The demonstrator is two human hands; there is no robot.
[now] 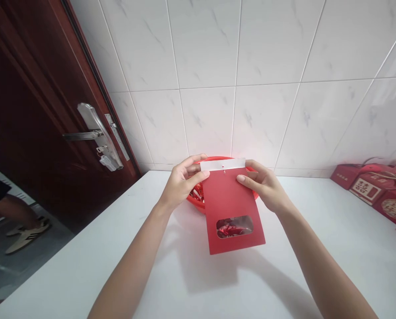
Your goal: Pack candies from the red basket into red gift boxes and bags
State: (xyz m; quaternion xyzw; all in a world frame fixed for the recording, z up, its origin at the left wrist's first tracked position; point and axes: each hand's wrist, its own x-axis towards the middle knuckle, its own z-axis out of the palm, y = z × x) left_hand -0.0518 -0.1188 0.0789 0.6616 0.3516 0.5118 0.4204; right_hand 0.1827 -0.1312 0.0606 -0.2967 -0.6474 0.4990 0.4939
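Observation:
A flat red gift box (229, 195) is held up over the white table by both hands. Its top edge has a white flap with a small mark at the middle, and a clear window near the bottom shows red wrapped items inside. My left hand (184, 177) grips the upper left corner, thumb on the front face. On the upper right edge my right hand (262, 181) pinches in the same way, its fingers behind. Behind the box stands a red plastic basket (195, 204) with red wrapped pieces in it, partly hidden by the box.
Several red decorated boxes (367, 188) stand at the table's right end, one with a twine handle. The white table (134, 248) meets a tiled wall (207, 119). At left is a dark wooden door (35, 88) with keys in its lock; a person's leg (15, 212) shows beyond.

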